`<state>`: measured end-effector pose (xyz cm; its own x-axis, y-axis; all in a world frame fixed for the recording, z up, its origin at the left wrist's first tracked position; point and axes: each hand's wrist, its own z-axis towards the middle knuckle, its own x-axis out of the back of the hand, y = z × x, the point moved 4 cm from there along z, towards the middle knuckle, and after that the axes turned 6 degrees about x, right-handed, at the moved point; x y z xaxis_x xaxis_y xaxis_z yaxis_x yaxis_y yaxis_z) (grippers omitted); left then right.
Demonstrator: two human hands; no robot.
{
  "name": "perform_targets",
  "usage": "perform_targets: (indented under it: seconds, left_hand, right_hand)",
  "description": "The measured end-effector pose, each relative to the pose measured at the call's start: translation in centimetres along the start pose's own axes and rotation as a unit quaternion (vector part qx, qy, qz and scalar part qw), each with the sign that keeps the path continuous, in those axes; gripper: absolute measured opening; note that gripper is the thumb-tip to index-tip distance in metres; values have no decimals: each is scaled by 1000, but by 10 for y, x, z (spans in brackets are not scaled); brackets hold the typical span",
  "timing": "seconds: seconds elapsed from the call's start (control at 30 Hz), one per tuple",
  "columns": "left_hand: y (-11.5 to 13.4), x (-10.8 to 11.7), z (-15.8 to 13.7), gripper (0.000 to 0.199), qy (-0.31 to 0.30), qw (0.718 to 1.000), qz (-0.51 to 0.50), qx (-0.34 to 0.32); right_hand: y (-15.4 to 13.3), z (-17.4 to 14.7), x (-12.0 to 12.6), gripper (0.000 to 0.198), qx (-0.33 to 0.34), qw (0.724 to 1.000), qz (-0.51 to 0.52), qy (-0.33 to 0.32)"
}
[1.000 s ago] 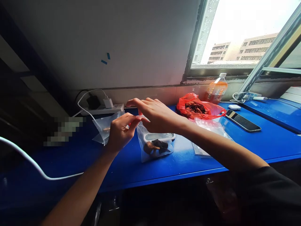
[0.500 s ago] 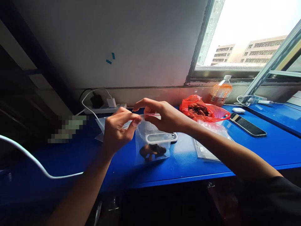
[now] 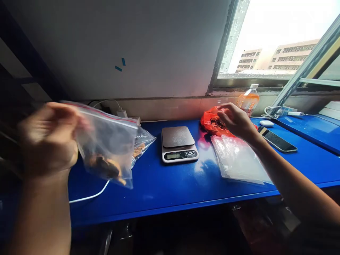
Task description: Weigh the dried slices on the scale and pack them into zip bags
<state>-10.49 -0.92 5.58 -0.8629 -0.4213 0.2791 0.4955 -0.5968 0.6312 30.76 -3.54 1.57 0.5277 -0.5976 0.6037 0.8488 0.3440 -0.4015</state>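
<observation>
My left hand (image 3: 51, 138), blurred by motion, grips the top edge of a clear zip bag (image 3: 108, 141) at the left. Brown dried pieces (image 3: 106, 166) lie in the bottom of that bag, which hangs tilted above the blue table. My right hand (image 3: 233, 118) is loosely bent with nothing visible in it, in front of or over a red plastic bag (image 3: 207, 122) of dark dried pieces. Below my right forearm lies a stack of clear zip bags (image 3: 233, 163). Between my hands stands a kitchen scale (image 3: 178, 136) with a bare plate and a lit display.
Behind the held bag, another filled clear bag (image 3: 145, 141) lies on the blue table (image 3: 159, 191). An orange drink bottle (image 3: 249, 99), a white earbud case (image 3: 266, 123) and a phone (image 3: 278, 140) are at the right. A white cable (image 3: 90, 196) crosses the left side.
My left hand has carried the filled zip bag leftward, away from in front of the scale. My right hand has let go of its top and moved right to the red bag.
</observation>
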Motion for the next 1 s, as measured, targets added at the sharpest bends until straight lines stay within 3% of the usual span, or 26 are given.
perform_targets:
  seconds: [0.13,0.2,0.3,0.4,0.5,0.6,0.67,0.73,0.83,1.0]
  left_hand:
    - [-39,-29,24,42,-28,992,81,97]
    - [-65,-46,39,56,-62,964,220,132]
    - [-88,-57,56,76,-81,942,279,165]
    - [-81,-61,53,83,-76,926,337,149]
    - [-65,-77,32,74,-142,903,393,101]
    - [-71,-97,7,67,-256,855,437,114]
    - [-84,-107,-5,67,-330,807,468,143]
    - [-96,-111,-12,68,-366,781,480,159]
    - [-103,-109,-15,69,-363,783,479,160]
    - [-101,-104,-19,68,-357,791,474,149]
  right_hand:
    - [30,-22,31,51,-24,993,-45,105]
    - [37,-25,40,51,-17,988,-78,128]
    - [57,-26,42,46,-38,984,-122,121]
    - [86,-25,38,41,-81,980,-142,111]
    - [112,-22,34,41,-111,976,-150,108]
    - [127,-13,24,40,-120,978,-159,58]
    - [132,-3,11,36,-102,983,-153,-12]
    - [133,10,-6,25,-74,984,-140,-88]
    - [133,31,-32,7,-31,979,-118,-161]
    - [133,48,-64,4,15,979,-57,-197]
